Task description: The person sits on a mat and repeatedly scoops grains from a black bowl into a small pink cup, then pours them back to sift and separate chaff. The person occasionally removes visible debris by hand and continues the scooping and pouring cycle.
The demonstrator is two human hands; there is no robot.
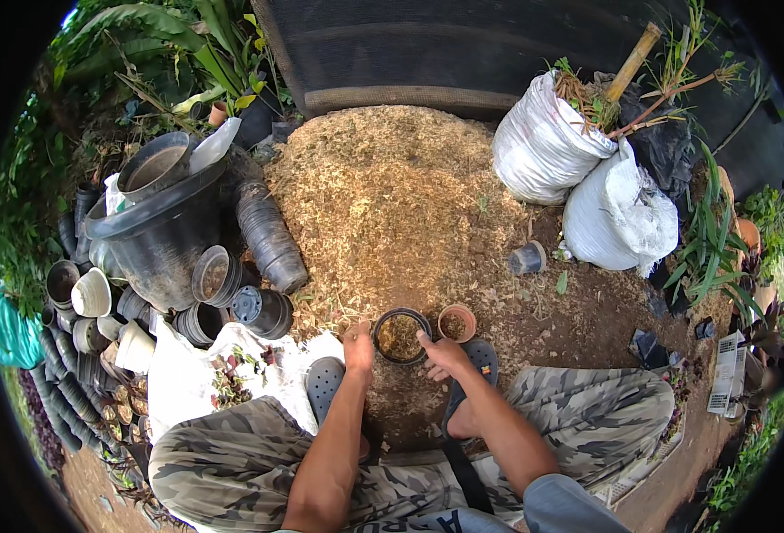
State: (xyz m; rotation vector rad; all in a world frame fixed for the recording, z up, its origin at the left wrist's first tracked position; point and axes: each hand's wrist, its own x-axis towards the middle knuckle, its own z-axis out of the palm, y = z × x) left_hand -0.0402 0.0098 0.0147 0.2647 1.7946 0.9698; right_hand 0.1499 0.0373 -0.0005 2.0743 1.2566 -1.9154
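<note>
A round black plastic pot [400, 337], partly filled with brownish loose mix, stands upright on the soil between my hands. At its left side is my left hand [359, 348], fingers pointing forward; whether it touches the rim cannot be told. My right hand [444, 354] is at the pot's right side, thumb at the rim and the other fingers curled loosely below. Just right of the black pot, beyond my right hand, stands a smaller terracotta-coloured pot [457, 323] with similar mix inside.
A mound of light, chaffy material [392, 200] lies ahead. Stacked black pots [271, 236] and a large black planter [159, 233] stand left. White sacks [545, 143] sit at right, near a small tipped pot [527, 258]. Cut plants lie on a white sheet [185, 380].
</note>
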